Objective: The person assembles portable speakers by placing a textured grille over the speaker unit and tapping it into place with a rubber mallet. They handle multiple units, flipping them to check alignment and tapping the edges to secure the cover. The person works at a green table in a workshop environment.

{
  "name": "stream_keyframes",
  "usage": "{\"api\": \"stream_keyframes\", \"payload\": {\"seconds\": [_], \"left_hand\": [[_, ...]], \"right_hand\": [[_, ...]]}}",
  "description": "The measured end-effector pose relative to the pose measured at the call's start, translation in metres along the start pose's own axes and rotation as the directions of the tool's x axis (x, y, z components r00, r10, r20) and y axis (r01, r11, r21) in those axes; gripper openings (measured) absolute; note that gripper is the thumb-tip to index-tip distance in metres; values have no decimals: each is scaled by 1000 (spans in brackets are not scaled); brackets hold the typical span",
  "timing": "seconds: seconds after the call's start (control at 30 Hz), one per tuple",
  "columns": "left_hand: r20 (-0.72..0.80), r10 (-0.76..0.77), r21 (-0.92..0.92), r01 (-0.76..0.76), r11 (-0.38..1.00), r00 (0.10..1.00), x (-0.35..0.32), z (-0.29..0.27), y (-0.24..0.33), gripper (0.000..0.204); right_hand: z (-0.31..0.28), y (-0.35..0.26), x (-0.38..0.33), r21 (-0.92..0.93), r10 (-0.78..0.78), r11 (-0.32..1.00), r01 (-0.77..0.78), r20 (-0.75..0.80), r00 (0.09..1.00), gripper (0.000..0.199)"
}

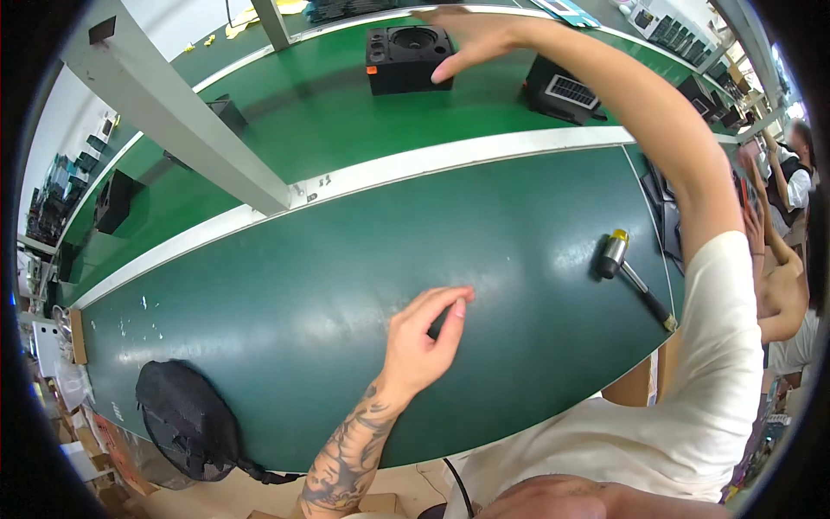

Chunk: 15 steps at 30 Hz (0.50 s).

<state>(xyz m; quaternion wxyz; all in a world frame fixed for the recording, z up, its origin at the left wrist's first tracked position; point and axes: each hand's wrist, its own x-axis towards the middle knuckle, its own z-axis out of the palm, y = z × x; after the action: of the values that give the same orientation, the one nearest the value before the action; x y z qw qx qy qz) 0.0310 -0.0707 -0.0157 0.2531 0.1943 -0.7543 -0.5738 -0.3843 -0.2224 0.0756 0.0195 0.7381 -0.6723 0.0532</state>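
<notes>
My right arm stretches far across to the green strip beyond the white rail. There my right hand is at the right side of a black box-shaped speaker with a round cone and an orange label. Thumb and fingers are spread wide; the thumb overlaps the speaker's right edge, and I cannot tell whether it touches. Above the green worktable, my left hand has curled fingers, thumb tip against the index finger, with nothing visible in them. A mallet with a yellow-and-black head lies on the table to the right.
A slanted white post rises from the rail at left. Another black unit with a solar panel stands right of the speaker. A black bag sits at the table's near left. Other people are at the far right.
</notes>
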Motion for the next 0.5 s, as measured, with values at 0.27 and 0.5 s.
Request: {"api": "stream_keyframes", "payload": {"seconds": [0.27,0.5], "left_hand": [[-36,13,-116,-17,993,999,-2,-8,-4,19],[-51,-115,-284,95,954,992,-12,-2,-23,23]], "right_hand": [[-2,-17,58,14,181,977,-212,462,868,135],[-35,-54,-45,64,-177,983,171,104,979,129]]}}
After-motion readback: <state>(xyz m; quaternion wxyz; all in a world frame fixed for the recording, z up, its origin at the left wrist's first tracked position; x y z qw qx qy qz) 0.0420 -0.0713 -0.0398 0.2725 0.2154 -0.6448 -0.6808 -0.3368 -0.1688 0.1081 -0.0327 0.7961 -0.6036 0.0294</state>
